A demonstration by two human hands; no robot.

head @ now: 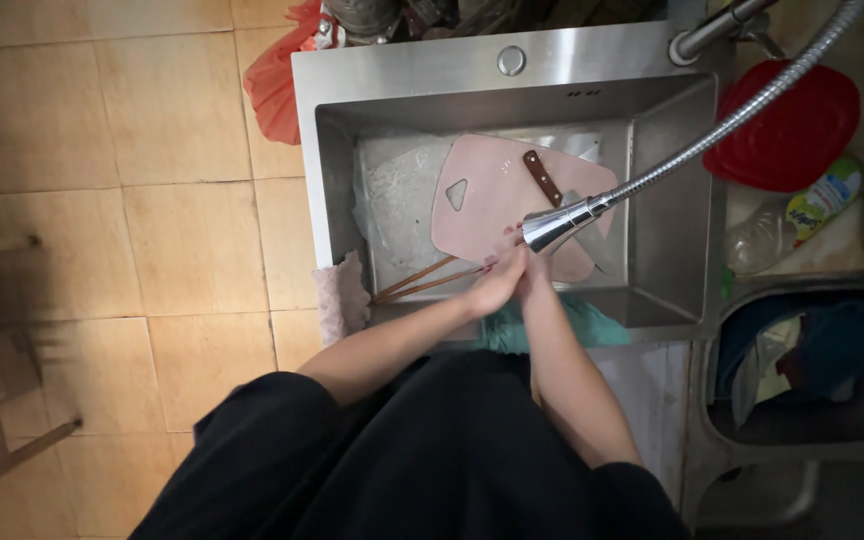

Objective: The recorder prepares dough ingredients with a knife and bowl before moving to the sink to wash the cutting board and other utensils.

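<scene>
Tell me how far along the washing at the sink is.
Done: nothing shows as clean and set aside. In hand: the left hand and right hand are pressed together under the spray head over the steel sink. Left: the pink cutting board, the knife on it and the chopsticks lie in the basin.

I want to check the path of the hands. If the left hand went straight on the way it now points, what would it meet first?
Most likely the chrome spray head of the faucet hose, just ahead of the left hand. Beyond it lies the pink plastic cutting board. Depth is unclear, so the hand might pass under the head.
</scene>
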